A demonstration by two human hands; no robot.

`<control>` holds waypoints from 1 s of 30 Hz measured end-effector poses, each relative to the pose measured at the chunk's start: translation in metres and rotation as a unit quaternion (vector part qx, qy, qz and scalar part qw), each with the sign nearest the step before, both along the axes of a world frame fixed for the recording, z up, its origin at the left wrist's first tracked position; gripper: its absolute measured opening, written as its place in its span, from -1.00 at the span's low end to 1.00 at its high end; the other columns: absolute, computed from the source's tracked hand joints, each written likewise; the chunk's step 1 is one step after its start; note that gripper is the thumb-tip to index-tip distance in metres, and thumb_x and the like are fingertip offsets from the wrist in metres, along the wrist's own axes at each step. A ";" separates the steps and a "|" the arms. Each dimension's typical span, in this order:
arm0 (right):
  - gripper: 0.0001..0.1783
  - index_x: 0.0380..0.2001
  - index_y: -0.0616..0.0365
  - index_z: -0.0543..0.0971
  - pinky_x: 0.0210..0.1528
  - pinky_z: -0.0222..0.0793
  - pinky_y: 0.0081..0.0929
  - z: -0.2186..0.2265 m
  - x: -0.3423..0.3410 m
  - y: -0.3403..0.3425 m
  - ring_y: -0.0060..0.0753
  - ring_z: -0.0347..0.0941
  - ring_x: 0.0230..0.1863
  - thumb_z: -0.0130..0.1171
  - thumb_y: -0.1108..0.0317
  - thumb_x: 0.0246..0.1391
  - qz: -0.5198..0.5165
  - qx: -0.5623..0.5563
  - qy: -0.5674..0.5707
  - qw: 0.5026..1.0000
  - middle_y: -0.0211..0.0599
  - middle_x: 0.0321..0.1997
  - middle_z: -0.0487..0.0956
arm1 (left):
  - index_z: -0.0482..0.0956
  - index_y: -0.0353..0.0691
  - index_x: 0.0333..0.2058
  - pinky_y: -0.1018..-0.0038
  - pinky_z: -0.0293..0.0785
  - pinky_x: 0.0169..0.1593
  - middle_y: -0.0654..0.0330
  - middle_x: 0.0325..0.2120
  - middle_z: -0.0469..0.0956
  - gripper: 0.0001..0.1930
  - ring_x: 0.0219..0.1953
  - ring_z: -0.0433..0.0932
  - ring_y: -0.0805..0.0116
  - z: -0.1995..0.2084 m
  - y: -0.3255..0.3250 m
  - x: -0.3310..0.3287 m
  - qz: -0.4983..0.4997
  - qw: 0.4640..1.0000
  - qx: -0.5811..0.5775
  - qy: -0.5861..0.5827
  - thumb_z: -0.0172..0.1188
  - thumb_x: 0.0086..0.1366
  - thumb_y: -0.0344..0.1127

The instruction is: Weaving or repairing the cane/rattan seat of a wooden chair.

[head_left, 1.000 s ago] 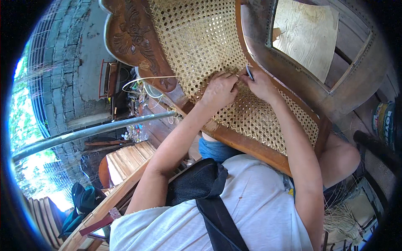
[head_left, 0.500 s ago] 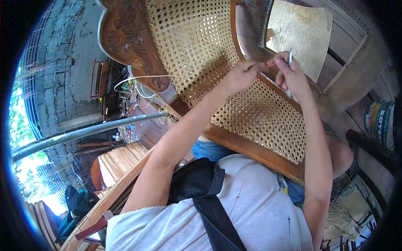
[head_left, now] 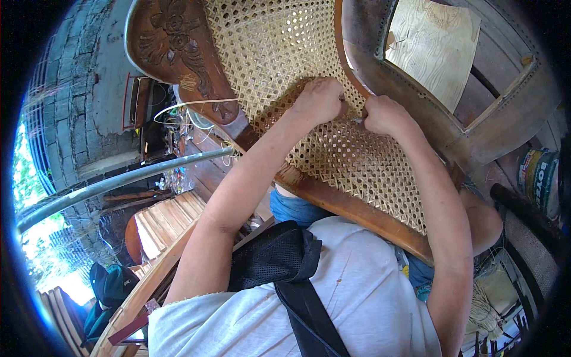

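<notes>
A carved wooden chair frame (head_left: 348, 205) lies across my lap, with woven cane webbing (head_left: 273, 53) in an open lattice. Over the middle of the webbing, my left hand (head_left: 321, 102) is closed in a fist; what its fingers grip, if anything, is hidden. My right hand (head_left: 389, 117) is closed beside the frame's curved right rail, just right of the left hand. A small shiny tip (head_left: 357, 120) sticks out of it toward the left hand, apparently of a slim metal tool mostly covered by the fingers. One loose cane strand (head_left: 196, 102) arcs off the carved rail at left.
A second wooden frame (head_left: 410, 74) with a rectangular opening stands at upper right, near a plywood sheet (head_left: 437, 47). A metal pipe (head_left: 131, 181) crosses at left above wooden boards (head_left: 169, 223). A labelled bucket (head_left: 538, 178) stands far right, and bundled cane strands (head_left: 485, 300) lie lower right.
Both hands have come down onto the webbing from above the right rail. My right hand has turned and closed, hiding most of the metal tool. The view has shifted slightly.
</notes>
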State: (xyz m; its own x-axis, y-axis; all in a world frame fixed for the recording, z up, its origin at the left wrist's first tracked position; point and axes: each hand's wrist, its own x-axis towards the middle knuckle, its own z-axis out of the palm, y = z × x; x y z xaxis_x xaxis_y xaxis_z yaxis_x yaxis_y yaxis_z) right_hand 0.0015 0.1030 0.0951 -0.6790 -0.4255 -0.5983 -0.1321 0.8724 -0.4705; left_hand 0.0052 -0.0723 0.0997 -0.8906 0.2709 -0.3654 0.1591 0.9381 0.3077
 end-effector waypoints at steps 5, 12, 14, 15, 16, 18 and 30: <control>-0.63 -0.09 0.31 0.56 0.10 0.43 -0.15 0.007 -0.004 -0.016 0.05 0.49 0.07 0.07 0.45 -0.01 0.009 0.012 -0.017 1.000 0.16 0.01 0.53 | 0.59 -0.38 -0.27 0.16 0.41 0.08 -0.20 -0.18 0.55 -0.77 -0.06 0.53 -0.10 -0.002 0.000 -0.005 0.013 1.000 0.000 -0.015 0.16 0.15 -0.34; -0.64 -0.09 0.30 0.57 0.11 0.42 -0.14 0.000 0.003 -0.021 0.04 0.49 0.08 0.07 0.50 0.00 -0.054 -0.006 0.012 0.998 0.16 0.05 0.51 | 0.53 -0.44 -0.33 0.12 0.43 0.04 -0.20 -0.27 0.55 -0.81 -0.08 0.54 -0.10 -0.001 -0.001 0.005 0.000 0.999 0.029 0.044 0.00 0.17 -0.45; -0.63 -0.08 0.29 0.57 0.09 0.43 -0.15 -0.002 -0.004 -0.021 0.01 0.50 0.06 0.08 0.50 -0.03 -0.033 0.017 -0.019 0.999 0.16 0.03 0.52 | 0.54 -0.43 -0.34 0.12 0.43 0.04 -0.19 -0.27 0.56 -0.81 -0.08 0.54 -0.09 0.010 0.004 -0.001 -0.018 1.000 -0.002 0.001 0.03 0.17 -0.42; -0.63 -0.08 0.29 0.57 0.09 0.43 -0.15 -0.003 -0.002 -0.020 0.01 0.50 0.06 0.08 0.50 -0.03 -0.033 0.017 -0.020 0.999 0.16 0.03 0.52 | 0.54 -0.43 -0.34 0.12 0.43 0.04 -0.19 -0.27 0.57 -0.81 -0.08 0.55 -0.08 0.014 0.006 -0.003 -0.035 0.998 -0.033 -0.042 0.06 0.17 -0.39; -0.62 -0.08 0.31 0.57 0.08 0.43 -0.15 -0.003 -0.002 -0.019 -0.02 0.50 0.06 0.08 0.50 -0.04 -0.037 0.003 -0.035 0.999 0.16 0.02 0.53 | 0.54 -0.43 -0.34 0.12 0.43 0.04 -0.19 -0.27 0.57 -0.81 -0.08 0.55 -0.08 0.014 0.006 -0.002 -0.034 0.998 -0.033 -0.040 0.06 0.17 -0.39; -0.61 -0.08 0.32 0.56 0.08 0.43 -0.16 -0.006 -0.004 -0.016 -0.04 0.50 0.07 0.08 0.50 -0.05 -0.040 -0.010 -0.049 0.998 0.16 0.00 0.54 | 0.55 -0.41 -0.35 0.13 0.45 0.01 -0.17 -0.27 0.57 -0.77 -0.11 0.56 -0.07 0.011 0.005 0.000 -0.068 0.996 -0.049 -0.021 0.14 0.16 -0.30; -0.65 -0.17 0.44 0.56 -0.38 0.57 -0.27 -0.002 -0.007 -0.015 -0.18 0.64 -0.43 0.01 0.57 -0.08 -0.032 -0.019 -0.057 0.998 0.07 -0.27 0.63 | 0.51 -0.38 -0.26 0.17 0.42 0.06 -0.13 -0.19 0.56 -0.69 -0.06 0.55 0.01 0.007 0.007 -0.002 -0.091 0.989 -0.097 -0.059 0.14 0.19 -0.21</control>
